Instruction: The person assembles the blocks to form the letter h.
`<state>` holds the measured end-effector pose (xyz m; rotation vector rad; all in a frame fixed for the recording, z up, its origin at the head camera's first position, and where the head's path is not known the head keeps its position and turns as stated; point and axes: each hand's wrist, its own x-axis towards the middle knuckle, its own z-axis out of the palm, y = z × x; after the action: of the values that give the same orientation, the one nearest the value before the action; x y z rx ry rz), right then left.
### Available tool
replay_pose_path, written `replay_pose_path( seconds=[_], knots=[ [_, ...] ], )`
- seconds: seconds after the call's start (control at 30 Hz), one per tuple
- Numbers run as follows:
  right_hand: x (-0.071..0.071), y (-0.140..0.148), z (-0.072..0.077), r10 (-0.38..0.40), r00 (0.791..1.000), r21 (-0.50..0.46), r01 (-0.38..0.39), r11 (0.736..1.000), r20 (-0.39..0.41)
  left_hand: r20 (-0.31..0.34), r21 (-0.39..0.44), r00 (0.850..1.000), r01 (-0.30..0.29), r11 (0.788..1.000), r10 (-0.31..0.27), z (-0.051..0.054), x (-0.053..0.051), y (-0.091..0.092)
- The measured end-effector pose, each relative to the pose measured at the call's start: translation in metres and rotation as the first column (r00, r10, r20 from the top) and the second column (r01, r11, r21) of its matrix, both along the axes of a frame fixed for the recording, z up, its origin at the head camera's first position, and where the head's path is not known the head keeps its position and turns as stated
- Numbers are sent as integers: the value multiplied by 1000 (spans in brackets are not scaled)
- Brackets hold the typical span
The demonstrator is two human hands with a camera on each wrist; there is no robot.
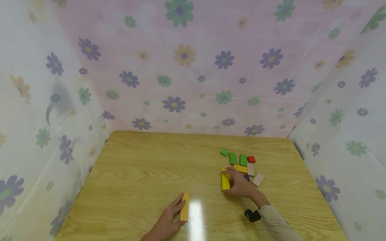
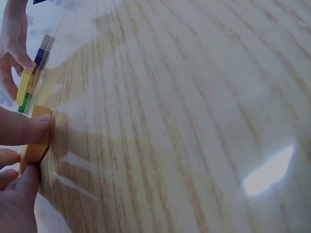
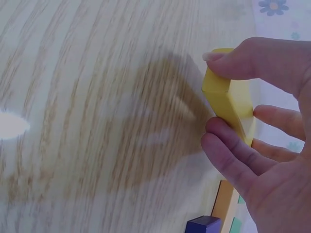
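An orange rectangular block [image 1: 185,207] stands at the front middle of the table, and my left hand [image 1: 167,217] grips it between thumb and fingers. In the left wrist view the thumb and fingertips press on that orange block [image 2: 36,141]. Farther right, my right hand [image 1: 240,184] pinches a yellow block [image 1: 224,180] by its two ends. The right wrist view shows the thumb on one end of the yellow block [image 3: 228,97] and fingers along its other end and sides. Whether the yellow block touches the table is unclear.
Beside the right hand lie another orange block [image 1: 240,169], a purple block [image 1: 247,177], green blocks [image 1: 233,158], a red block [image 1: 251,159] and pale wooden blocks [image 1: 257,180]. A dark strapped device [image 1: 252,216] sits at the right wrist. Flowered cloth [image 1: 199,73] walls the table [image 1: 144,160].
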<state>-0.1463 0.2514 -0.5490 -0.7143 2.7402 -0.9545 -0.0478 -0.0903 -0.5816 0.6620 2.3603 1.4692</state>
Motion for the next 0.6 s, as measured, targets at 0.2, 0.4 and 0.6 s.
replay_pose_path(
  seconds=[0.2,0.4,0.6],
  knots=[
    [3,-4,5,-3,1000,-7,3,1000,-2,7,14,1000,0,1000,0,2,1,0],
    [6,-10,15,-4,1000,-49,5,999,26,-50,-18,999,4,1000,-5,0,1,-1],
    [5,-19,22,5,997,-119,4,993,77,-102,-27,995,-11,1000,8,-1,2,-2]
  ],
)
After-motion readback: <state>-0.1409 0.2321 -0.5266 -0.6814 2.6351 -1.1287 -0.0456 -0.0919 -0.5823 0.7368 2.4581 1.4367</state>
